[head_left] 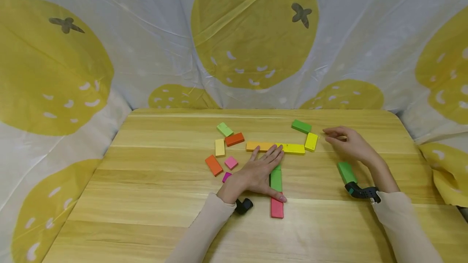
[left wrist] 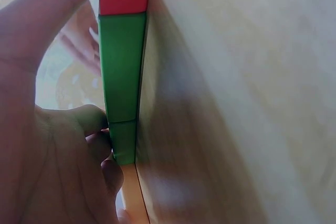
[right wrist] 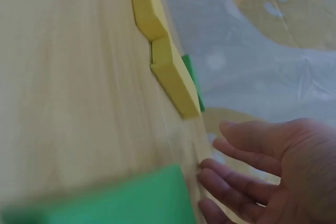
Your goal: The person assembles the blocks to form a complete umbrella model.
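My left hand (head_left: pixel 252 175) lies spread over a T-shaped layout of wooden blocks, its fingertips at the crossbar and its thumb on the red block (head_left: pixel 277 209) at the stem's foot. Two green blocks (left wrist: pixel 123 66) form the rest of the stem, partly covered by this hand in the head view. An orange block (head_left: pixel 256 146) and a yellow block (head_left: pixel 294 149) make up the crossbar. My right hand (head_left: pixel 345 143) hovers with loosely bent fingers, holding nothing, right of a separate yellow block (head_left: pixel 311 142). A green block (right wrist: pixel 121 200) lies below that hand, near its wrist camera.
Left of the layout lie several loose blocks, among them a light green (head_left: pixel 224 129), a red-orange (head_left: pixel 234 139), a pale yellow (head_left: pixel 219 148), an orange (head_left: pixel 213 165) and a pink one (head_left: pixel 231 162). A dark green block (head_left: pixel 301 126) sits near the back edge, before a patterned curtain (head_left: pixel 234 100).
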`<state>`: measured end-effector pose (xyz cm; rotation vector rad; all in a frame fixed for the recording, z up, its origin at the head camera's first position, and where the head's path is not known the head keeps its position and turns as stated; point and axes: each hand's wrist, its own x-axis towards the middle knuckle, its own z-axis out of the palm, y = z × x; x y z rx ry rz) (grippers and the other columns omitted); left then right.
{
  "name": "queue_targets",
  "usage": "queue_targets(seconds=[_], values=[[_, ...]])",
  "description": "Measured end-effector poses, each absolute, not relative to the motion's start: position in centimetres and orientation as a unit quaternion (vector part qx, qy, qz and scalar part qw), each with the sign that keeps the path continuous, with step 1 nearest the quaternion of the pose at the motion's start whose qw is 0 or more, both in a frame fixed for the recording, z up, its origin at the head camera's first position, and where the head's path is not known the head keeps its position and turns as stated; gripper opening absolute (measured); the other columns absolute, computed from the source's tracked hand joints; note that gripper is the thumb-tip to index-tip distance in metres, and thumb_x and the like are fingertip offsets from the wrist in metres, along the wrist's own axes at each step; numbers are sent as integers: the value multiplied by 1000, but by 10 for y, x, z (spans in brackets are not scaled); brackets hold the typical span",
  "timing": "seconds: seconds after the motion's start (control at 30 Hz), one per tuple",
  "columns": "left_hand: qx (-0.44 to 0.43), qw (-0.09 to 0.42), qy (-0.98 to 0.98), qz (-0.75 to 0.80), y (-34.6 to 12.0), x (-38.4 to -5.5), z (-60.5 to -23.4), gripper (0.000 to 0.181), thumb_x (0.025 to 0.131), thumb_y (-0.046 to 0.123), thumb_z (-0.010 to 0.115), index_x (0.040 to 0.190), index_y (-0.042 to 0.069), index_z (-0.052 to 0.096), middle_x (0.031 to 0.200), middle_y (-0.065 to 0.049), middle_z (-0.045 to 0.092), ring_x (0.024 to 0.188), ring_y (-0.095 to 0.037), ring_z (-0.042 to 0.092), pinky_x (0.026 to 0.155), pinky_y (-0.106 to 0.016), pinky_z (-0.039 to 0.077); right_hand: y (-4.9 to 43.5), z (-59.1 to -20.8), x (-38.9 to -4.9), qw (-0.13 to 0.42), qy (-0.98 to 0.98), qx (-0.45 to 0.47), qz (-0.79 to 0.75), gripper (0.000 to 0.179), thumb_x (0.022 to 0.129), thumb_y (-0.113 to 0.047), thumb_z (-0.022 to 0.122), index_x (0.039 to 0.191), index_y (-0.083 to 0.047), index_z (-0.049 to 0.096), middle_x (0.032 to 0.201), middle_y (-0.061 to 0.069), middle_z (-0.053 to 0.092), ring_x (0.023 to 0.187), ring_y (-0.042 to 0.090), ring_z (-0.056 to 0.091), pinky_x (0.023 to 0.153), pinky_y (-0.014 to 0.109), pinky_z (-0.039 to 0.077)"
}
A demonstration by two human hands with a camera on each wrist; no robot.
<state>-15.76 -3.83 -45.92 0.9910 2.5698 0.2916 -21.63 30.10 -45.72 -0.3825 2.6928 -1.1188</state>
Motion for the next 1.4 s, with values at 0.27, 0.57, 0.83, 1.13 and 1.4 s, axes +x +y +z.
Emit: queue_targets(seconds=[0.27, 0.57, 0.83, 1.13, 1.4], values=[[351, 186, 911, 107, -39, -157, -461, 132, 76, 78, 74, 168, 17, 0, 175, 5, -13, 163, -15, -12, 131, -54, -9, 320, -456, -182, 95, 915, -137, -367, 47, 106, -28, 60, 144, 0, 57, 134, 22, 58, 103, -14, 49, 85, 7, 46], [350, 189, 910, 113, -39, -157, -461, 132, 77, 77, 74, 168, 17, 0, 175, 5, -13, 162, -13, -13, 131, -54, -9, 329, -464, -149, 59, 914, -122, -382, 46, 103, -22, 65, 143, 0, 58, 131, 17, 61, 103, -16, 50, 81, 7, 46], [351, 188, 910, 113, -39, -157, -461, 132, 77, 77, 74, 168, 17, 0, 175, 5, -12, 162, -13, -13, 131, -54, -9, 335, -467, -131, 65, 910, -102, -396, 51, 104, -23, 64, 148, 0, 51, 134, 18, 62, 102, -19, 51, 80, 10, 49], [355, 182, 910, 110, -38, -157, -460, 131, 77, 77, 73, 168, 16, 1, 176, 4, -11, 163, -14, -11, 131, -54, -8, 332, -453, -126, 154, 920, -76, -352, 64, 101, -31, 69, 145, 10, 47, 120, 19, 64, 91, -6, 55, 68, 24, 53], [354, 178, 912, 109, -39, -156, -461, 133, 76, 78, 74, 168, 16, 1, 176, 4, -10, 163, -14, -11, 131, -54, -9, 324, -451, -124, 125, 934, -90, -324, 53, 91, -26, 81, 127, 7, 61, 106, 12, 66, 84, -2, 54, 66, 22, 50]])
